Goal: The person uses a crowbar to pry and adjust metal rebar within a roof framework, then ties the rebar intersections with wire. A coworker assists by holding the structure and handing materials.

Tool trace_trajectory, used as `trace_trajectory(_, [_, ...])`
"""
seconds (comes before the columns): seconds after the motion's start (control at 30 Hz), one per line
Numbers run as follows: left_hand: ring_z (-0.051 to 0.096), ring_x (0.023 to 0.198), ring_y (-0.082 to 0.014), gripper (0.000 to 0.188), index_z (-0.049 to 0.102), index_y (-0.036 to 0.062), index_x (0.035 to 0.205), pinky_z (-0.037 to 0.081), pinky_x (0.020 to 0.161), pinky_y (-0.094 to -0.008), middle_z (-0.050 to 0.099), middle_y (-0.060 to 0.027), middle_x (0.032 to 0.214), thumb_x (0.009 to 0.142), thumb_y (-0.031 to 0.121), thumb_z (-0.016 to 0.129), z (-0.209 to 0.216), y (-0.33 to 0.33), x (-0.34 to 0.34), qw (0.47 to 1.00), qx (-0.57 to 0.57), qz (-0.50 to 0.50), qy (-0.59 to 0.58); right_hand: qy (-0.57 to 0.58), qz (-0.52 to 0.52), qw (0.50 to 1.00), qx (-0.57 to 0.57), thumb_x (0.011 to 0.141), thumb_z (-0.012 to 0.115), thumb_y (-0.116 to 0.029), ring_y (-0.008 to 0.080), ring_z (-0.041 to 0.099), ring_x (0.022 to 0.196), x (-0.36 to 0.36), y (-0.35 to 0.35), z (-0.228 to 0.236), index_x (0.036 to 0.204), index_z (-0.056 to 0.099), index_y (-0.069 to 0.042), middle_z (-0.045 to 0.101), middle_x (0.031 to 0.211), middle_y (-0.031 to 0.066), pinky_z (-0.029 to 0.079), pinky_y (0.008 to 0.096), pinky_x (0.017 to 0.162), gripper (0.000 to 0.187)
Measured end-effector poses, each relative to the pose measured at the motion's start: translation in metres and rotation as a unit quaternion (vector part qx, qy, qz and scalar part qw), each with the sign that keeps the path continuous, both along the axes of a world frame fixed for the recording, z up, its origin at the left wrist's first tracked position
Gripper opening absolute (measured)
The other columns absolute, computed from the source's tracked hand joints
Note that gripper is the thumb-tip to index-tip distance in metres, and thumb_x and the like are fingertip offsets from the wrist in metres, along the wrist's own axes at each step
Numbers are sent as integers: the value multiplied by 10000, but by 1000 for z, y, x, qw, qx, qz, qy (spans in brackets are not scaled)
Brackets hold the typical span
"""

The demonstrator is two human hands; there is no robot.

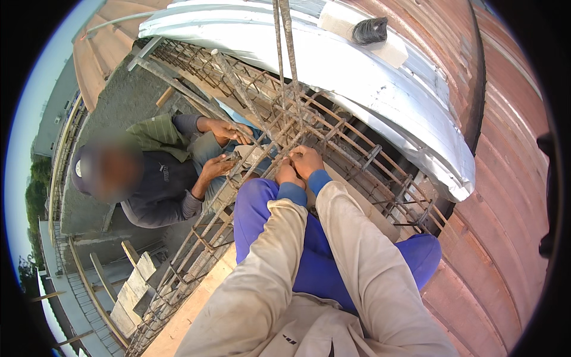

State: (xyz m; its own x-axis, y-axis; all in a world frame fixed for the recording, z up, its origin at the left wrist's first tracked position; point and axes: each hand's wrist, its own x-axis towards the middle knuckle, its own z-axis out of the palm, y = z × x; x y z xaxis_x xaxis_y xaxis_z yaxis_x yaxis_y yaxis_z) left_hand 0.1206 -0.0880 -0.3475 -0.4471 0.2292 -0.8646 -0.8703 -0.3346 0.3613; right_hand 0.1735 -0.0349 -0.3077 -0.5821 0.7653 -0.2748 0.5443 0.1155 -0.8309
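Observation:
My left hand and my right hand are side by side at the edge of a rusty rebar cage, where two cages cross. The fingers of both hands are bent and pressed together against the bars. Whatever they pinch is too small or too hidden to make out. Just beyond them, upright steel bars rise from the crossing. A co-worker's hand is at the same joint from the left. The co-worker's other hand, lower down, has a small dark object by its fingers that I cannot identify.
Wooden formwork boards run beside the cages. Silvery metal sheets lie beyond, with a bundle of dark wire on a pale block. Reddish corrugated roofing covers the right. The co-worker sits at left, near a drop with planks.

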Motion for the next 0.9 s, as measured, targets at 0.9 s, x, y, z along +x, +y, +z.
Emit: trace_trajectory(0.9, [566, 728, -184, 159, 600, 78, 1107, 466, 604, -322, 619, -70, 958, 1034, 127, 468, -16, 1, 22, 986, 138, 96, 24, -216, 294, 889, 276, 889, 671, -227, 312, 741, 954, -26, 32, 46, 952, 788, -107, 757, 923, 152, 572, 435, 808, 179])
